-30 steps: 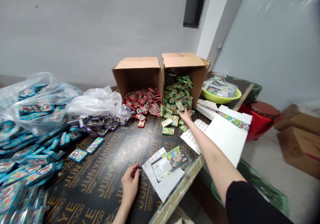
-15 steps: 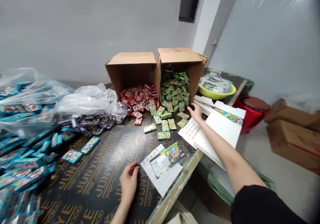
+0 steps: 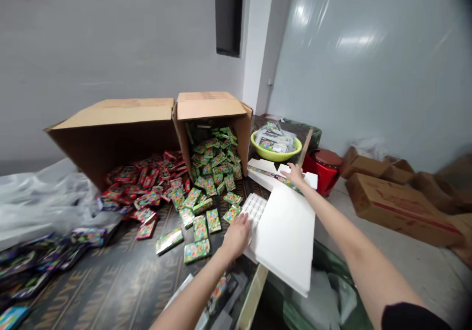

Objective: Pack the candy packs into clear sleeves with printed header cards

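Observation:
A stack of flat white cardboard point(image 3: 285, 231) lies on the table's right side and juts past its edge. Its far end has flaps and a colourful printed strip point(image 3: 271, 173). My right hand point(image 3: 295, 175) reaches over that far end, fingers apart and touching the strip's area. Beside the stack is a white sheet with rows of small printed labels point(image 3: 254, 207). My left hand point(image 3: 238, 234) rests on this sheet's near left edge with its fingers stretched out. Under my left forearm lies a partly hidden printed plastic pouch point(image 3: 217, 290).
Small green packs point(image 3: 201, 227) spill from one tipped cardboard box point(image 3: 210, 106), red packs point(image 3: 147, 177) from another point(image 3: 118, 116). A yellow basin point(image 3: 275, 154) of printed pouches stands behind the cardboard. Purple packs point(image 3: 44, 256) lie at left; a red stool point(image 3: 324, 167) and cartons point(image 3: 398, 209) are at right.
My view has swung right. My left hand has moved from beside the pouch to the label sheet. My right hand has moved from near the label sheet to the cardboard's far end.

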Available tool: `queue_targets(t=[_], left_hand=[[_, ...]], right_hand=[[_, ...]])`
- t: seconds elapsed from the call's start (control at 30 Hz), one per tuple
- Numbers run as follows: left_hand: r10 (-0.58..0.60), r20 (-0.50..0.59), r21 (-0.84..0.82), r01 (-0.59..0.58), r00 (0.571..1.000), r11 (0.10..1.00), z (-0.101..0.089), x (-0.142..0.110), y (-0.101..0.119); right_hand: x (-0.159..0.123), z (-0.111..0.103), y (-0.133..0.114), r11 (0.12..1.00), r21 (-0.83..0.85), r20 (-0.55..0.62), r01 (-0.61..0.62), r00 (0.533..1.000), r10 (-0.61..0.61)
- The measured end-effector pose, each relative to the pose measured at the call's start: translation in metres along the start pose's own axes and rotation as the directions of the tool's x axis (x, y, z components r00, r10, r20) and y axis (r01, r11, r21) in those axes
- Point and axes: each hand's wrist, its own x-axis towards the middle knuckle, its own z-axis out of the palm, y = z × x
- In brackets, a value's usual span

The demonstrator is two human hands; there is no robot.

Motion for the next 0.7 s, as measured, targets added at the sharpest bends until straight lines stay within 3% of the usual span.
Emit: queue_targets(t=[0.17,0.33,0.5,0.6,0.7], left_hand=[[0.123,0.123,0.033,-0.128,0.985,0.991,0.032,0.04,-0.006],[0.149,0.086,0.022,-0.151,0.985,0.988,0.042,0.04,-0.016],[0.14,0.1,0.018,-0.142,0.985,0.99,0.041,0.041,-0.015],[0.147,0.106,0.049,-0.152,0.983,0.987,0.046,0.044,-0.017],[0.198,0.101,0.1,-0.208,0.975,0.973,0.059,0.045,-0.024]], right_hand=[[0.069,0.0,-0.018,0.993,-0.075,0.006,0.095,0.995,-0.095],[0.14,0.032,-0.039,0.981,-0.088,0.055,0.175,0.984,-0.171],[0.199,0.068,-0.044,0.977,-0.077,0.099,0.196,0.977,-0.188],[0.233,0.076,-0.042,0.969,-0.115,0.134,0.218,0.97,-0.202],[0.263,0.079,-0.038,0.963,-0.145,0.247,0.229,0.951,-0.189]])
